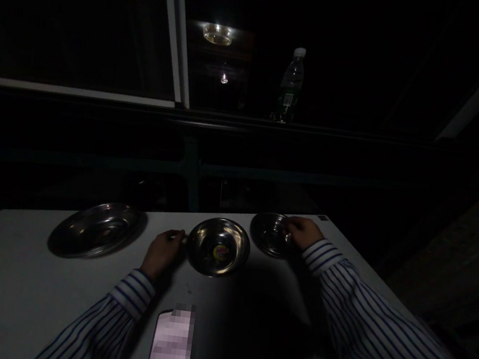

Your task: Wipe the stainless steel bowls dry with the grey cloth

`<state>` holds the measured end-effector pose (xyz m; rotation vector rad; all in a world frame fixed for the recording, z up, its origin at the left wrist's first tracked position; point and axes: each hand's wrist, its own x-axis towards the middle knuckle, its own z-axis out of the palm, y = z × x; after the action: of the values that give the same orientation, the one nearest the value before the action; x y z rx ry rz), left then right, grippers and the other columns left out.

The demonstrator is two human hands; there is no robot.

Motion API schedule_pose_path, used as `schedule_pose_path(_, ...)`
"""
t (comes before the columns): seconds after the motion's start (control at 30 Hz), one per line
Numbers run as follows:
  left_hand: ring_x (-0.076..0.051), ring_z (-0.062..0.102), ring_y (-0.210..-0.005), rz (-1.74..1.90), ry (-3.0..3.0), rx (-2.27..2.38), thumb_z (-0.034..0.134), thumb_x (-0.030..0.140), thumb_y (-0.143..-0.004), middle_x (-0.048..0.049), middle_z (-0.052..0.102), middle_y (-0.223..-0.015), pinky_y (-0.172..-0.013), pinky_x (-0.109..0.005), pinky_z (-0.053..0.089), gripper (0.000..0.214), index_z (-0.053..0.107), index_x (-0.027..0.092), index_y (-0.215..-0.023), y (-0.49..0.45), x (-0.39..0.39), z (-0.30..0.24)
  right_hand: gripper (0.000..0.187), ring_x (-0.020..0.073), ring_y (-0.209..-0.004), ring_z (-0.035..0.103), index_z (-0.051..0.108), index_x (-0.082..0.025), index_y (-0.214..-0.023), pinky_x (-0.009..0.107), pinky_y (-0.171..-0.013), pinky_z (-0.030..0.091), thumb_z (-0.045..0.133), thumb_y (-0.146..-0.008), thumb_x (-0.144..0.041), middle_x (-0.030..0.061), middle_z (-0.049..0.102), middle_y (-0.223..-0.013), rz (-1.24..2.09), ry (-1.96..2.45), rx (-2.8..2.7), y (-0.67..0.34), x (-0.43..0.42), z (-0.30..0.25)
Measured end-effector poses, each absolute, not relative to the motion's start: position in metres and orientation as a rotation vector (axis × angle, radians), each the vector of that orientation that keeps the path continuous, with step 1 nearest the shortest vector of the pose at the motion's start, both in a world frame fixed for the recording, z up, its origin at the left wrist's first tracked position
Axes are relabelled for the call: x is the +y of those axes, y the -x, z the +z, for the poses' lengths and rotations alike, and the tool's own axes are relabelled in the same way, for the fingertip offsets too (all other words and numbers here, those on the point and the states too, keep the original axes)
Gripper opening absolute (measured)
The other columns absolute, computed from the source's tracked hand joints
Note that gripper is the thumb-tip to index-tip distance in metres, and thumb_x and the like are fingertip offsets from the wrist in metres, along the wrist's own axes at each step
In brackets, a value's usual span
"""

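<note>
Three steel dishes stand in a row on a white table [11, 291] in a dark room. My left hand [162, 253] rests on the table with its fingers curled against the left rim of the middle bowl [218, 245], which has a coloured sticker inside. My right hand [302, 232] is closed on the right rim of the small dish [268, 233]. The wide plate [96, 228] at the left is untouched. Both sleeves are white with blue stripes.
A phone [171, 343] lies on the table near me, between my arms. A plastic water bottle [292, 86] stands on a dark ledge beyond the table. A lamp [217, 34] glows at the back. The table's far edge runs just behind the dishes.
</note>
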<state>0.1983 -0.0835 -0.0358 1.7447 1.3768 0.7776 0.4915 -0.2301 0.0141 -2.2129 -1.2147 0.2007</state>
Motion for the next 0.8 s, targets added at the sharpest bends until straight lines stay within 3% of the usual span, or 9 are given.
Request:
schedule_pose_path(0.13, -0.025, 0.059, -0.088, 0.799, -1.99, 1.453, 0.04, 0.039, -0.075, -0.0141, 0.066, -0.093, -0.072, -0.03, 0.041, 0.038, 0.064, 0.013, -0.09, -0.213, -0.077, -0.007, 0.029, 0.0149, -0.071, 0.06, 0.063, -0.01, -0.094, 0.023, -0.064, 0.045, 0.042, -0.077, -0.018, 0.0074, 0.067, -0.082, 0.19, 2.136, -0.993, -0.537, -0.241, 0.013)
schedule_pose_path(0.27, -0.022, 0.061, -0.082, 0.635, -2.183, 1.268, 0.04, 0.034, -0.076, -0.0119, 0.067, -0.089, -0.068, -0.026, 0.042, 0.035, 0.065, 0.013, -0.087, -0.255, -0.078, 0.011, 0.029, 0.0131, -0.064, 0.061, 0.063, -0.01, -0.094, 0.023, -0.059, 0.045, 0.041, -0.079, -0.02, 0.0092, 0.067, -0.085, 0.269, 2.188, -0.863, -0.568, -0.247, 0.003)
schedule_pose_path(0.53, -0.023, 0.061, -0.083, 0.304, -2.471, 1.03, 0.046, 0.028, -0.073, -0.012, 0.068, -0.084, -0.071, -0.028, 0.04, 0.024, 0.067, 0.018, -0.072, -0.341, -0.086, 0.01, 0.021, 0.0184, -0.088, 0.06, 0.068, -0.013, -0.083, 0.025, -0.076, 0.043, 0.049, -0.073, -0.019, 0.0082, 0.067, -0.091, 0.334, 2.303, -0.911, -0.577, -0.239, -0.034)
schedule_pose_path(0.8, -0.029, 0.059, -0.09, 0.113, -2.536, 1.108, 0.048, 0.035, -0.071, -0.0179, 0.067, -0.086, -0.075, -0.036, 0.04, 0.027, 0.066, 0.015, -0.069, -0.38, -0.088, -0.001, 0.024, 0.0148, -0.072, 0.061, 0.068, -0.012, -0.08, 0.021, -0.063, 0.043, 0.046, -0.073, -0.019, 0.0072, 0.067, -0.077, 0.455, 2.327, -0.957, -0.581, -0.236, -0.046)
